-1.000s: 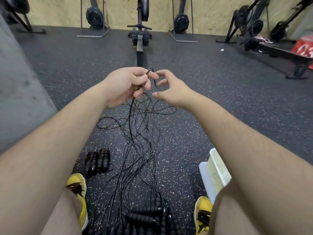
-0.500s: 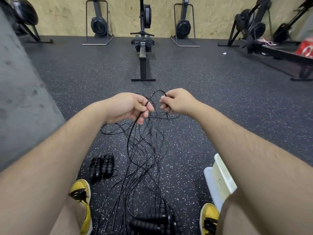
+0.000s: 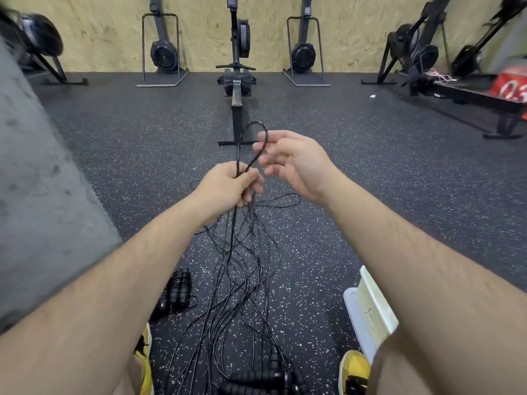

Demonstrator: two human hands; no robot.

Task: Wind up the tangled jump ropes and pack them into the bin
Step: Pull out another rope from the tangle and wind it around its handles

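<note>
Your left hand (image 3: pixel 228 188) is curled round a gathered bunch of the jump ropes (image 3: pixel 242 266), gripping the thin black cords in its fist; from the top of that fist a single loop (image 3: pixel 258 125) stands up and bends over toward your right hand (image 3: pixel 293 163); the right hand sits just beside the left and a little above it, its fingers (image 3: pixel 273 136) loosely spread, with one strand of the loop running across the fingertips (whether they pinch the cord or only touch it, I cannot tell); below the left hand the cords fall in a tangled fan over the speckled rubber floor (image 3: pixel 370 181) toward you, ending in a heap of ribbed black handles (image 3: pixel 256 376) between your yellow shoes (image 3: pixel 353 369); one stray cord curves out to the right on the floor beneath your right wrist; a wound bundle (image 3: pixel 175 292) of rope lies on the floor left of the tangle, apart from it; the bin (image 3: pixel 370 306), pale and partly hidden by your right forearm, stands on the floor right of the cords; ahead, a rowing machine (image 3: pixel 238 89) runs away from you toward the plywood wall (image 3: pixel 199 29), with more machines parked along it; a grey concrete block (image 3: pixel 42 195) fills the left edge
</note>
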